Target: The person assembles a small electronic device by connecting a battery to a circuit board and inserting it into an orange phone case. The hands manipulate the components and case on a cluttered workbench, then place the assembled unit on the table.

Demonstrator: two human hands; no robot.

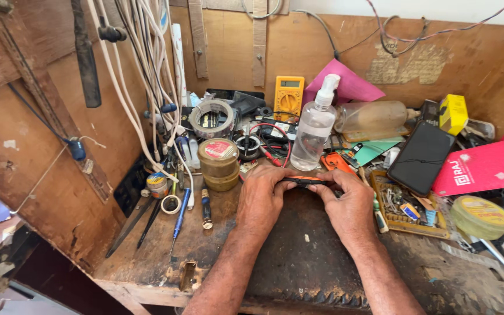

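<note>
— Left hand point(262, 195) doing what?
— Gripping 1 end of a thin black device with an orange edge point(309, 181), centre of frame; right hand point(350, 204) pinches the other end.
— Nearby?
— Clear spray bottle point(313, 131) just above.

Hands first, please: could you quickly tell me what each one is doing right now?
Left hand: closed on one end of a thin black and orange device.
Right hand: closed on its other end.
</note>
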